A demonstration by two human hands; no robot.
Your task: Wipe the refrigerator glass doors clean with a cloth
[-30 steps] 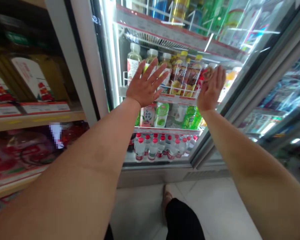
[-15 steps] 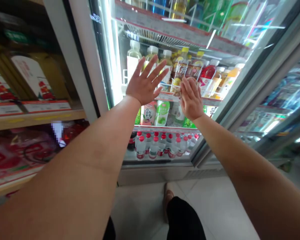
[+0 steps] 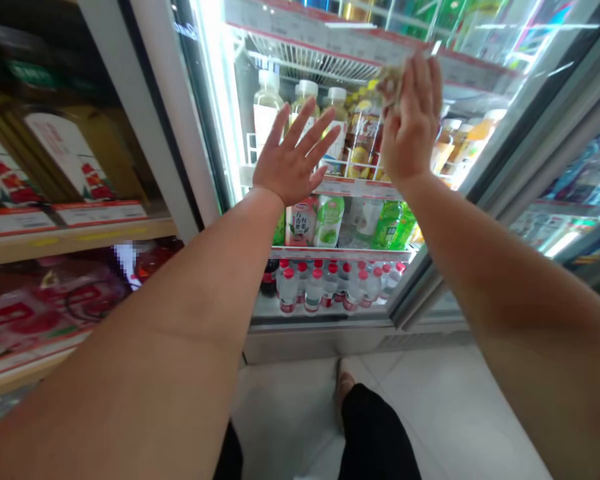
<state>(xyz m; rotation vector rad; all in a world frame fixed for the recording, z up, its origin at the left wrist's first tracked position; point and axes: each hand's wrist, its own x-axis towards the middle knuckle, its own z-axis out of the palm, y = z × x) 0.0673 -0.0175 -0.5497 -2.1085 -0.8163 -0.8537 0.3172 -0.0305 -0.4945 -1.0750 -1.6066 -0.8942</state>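
Wiping the glass door (image 3: pixel 493 177) of a lit drinks cooler, by the look of it, with a bunched cloth (image 3: pixel 390 80) in the upper part of the frame, right of centre. Holding that cloth with the right hand (image 3: pixel 413 127), fingers together and nearly straight, palm turned toward the glass; cannot tell how firmly, because of blur. Raising the left hand (image 3: pixel 293 157) just left of centre with fingers spread wide and nothing held, palm toward the pane — perhaps bracing, but cannot confirm contact. Facing, through the pane, white-capped bottles (image 3: pixel 269 107) behind the left hand and red-capped bottles (image 3: pixel 313 290) at lower centre. Bordered at far left by a stocked wooden shelf (image 3: pixel 80 235), and at bottom by pale floor tiles (image 3: pixel 430 393). Seems mid-wipe, fairly high on the pane. Likely calls next for pressing the cloth flat and overlapping strokes downward — well clear of the spread fingers.
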